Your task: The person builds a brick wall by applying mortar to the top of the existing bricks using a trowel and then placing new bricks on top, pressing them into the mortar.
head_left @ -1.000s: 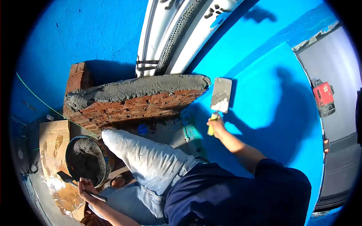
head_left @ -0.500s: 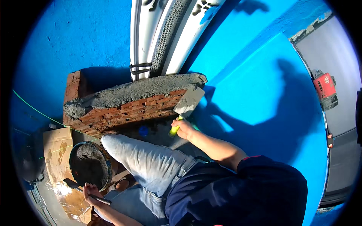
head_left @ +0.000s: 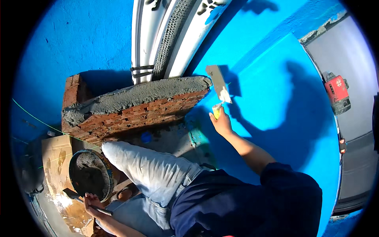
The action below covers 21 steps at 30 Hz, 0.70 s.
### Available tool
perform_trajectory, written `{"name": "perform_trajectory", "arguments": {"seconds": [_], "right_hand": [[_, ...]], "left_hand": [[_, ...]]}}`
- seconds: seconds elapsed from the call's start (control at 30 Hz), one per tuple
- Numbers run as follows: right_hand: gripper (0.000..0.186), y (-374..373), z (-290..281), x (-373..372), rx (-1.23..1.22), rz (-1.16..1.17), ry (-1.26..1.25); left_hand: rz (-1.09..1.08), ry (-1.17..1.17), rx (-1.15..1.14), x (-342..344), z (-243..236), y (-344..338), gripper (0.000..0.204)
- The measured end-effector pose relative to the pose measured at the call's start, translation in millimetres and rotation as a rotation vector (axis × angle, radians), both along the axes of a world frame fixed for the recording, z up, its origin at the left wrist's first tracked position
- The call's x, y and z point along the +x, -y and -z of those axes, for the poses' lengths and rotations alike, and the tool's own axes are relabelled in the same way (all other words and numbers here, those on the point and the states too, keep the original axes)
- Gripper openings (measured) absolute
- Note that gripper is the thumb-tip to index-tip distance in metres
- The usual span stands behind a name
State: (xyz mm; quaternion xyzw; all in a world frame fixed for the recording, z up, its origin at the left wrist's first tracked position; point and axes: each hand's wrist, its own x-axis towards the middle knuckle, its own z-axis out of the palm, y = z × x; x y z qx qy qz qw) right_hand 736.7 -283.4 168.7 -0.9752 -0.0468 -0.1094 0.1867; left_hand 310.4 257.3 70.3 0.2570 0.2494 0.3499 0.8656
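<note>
My right hand (head_left: 222, 121) grips the yellow-green handle of a trowel (head_left: 218, 81), its flat grey blade pointing upward beside the right end of a low brick wall (head_left: 146, 112). Wet grey mortar (head_left: 146, 91) lies in a thick band along the wall's top and hangs over its left end. The blade appears apart from the mortar. At the lower left, my left hand (head_left: 91, 203) is closed around a dark flat-bladed hand tool (head_left: 103, 210). Close by stands a round bucket (head_left: 109, 179) with grey mortar inside.
White pipes (head_left: 177, 51) and a grey textured one rise behind the bricks against the blue wall (head_left: 272, 94). A red device (head_left: 336, 91) sits at the far right. Stained cardboard (head_left: 55, 152) lies under the bucket. A green line of light crosses the left side.
My right hand has carried the trowel up and to the right, off the mortar's right end, and its blade has turned. My left hand keeps its hold; the view has shifted slightly.
</note>
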Motion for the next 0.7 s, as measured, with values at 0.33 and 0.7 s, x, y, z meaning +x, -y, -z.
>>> {"name": "perform_trajectory", "arguments": {"seconds": [0.33,0.7], "right_hand": [[0.04,-61.3,-44.0,-18.2,0.358,-0.239,-0.127],[0.036,-345.7,-135.7,-5.0,0.657,-0.673,-1.225]], "left_hand": [[-0.112,-0.146,-0.056,3.9,-5.7,2.5,0.028],[-0.166,-0.03,-0.111,-0.8,-9.7,3.6,0.032]]}}
